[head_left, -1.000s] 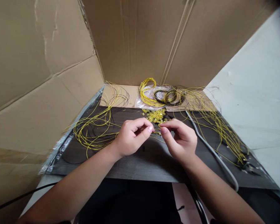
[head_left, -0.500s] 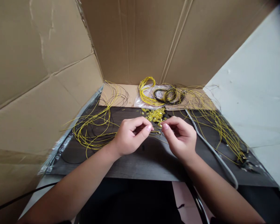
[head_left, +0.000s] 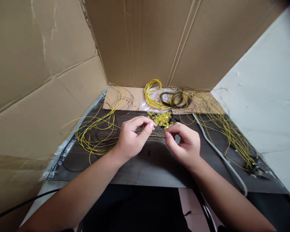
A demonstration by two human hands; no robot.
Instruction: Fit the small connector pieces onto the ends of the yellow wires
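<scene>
My left hand [head_left: 132, 137] is closed in a pinch, its fingertips just left of a pile of small clear-yellow plastic pieces [head_left: 163, 119]. What it pinches, if anything, is too small to make out. My right hand [head_left: 185, 141] is also pinched, thumb against forefinger, at the near side of the pile. Thin yellow and black wires [head_left: 96, 138] lie looped at the left and run behind my left hand toward my right fingertips. Their ends are hidden near my right hand, and I cannot tell whether it grips one.
Coiled yellow wire [head_left: 149, 96] and a black coil [head_left: 176, 98] lie on a clear plastic bag at the back. More loose wires [head_left: 227, 129] spread at the right, beside a grey cable [head_left: 216, 151]. Cardboard walls [head_left: 149, 42] stand at the left and back of the dark board [head_left: 140, 170].
My hands have moved slightly apart. The right fingertips have come down and left, over where the wire ends showed; the left fingertips have risen a little.
</scene>
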